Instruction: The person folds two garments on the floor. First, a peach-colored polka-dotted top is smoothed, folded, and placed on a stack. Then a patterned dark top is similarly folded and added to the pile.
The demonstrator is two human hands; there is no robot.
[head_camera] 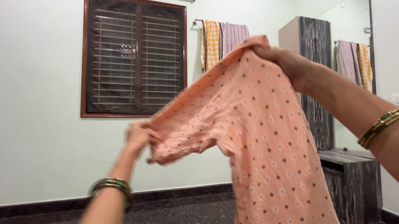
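Holding the peach cotton garment with small dark dots (pixel 260 136) in the air, your right hand (pixel 284 63) pinches its top edge high, your left hand (pixel 138 137) grips the sleeve edge lower. Dark floor (pixel 178 220) lies open below; the grey cabinet (pixel 351 181) stands near at right.

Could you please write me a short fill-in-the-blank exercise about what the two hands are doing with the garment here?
1. Both hands hold up a peach dotted ____ in the air.
2. The right hand grips the garment ____ than the left hand.
3. Each wrist wears green and gold ____.
4. Towels hang on a rail beside the ____.

Missing words: garment; higher; bangles; window
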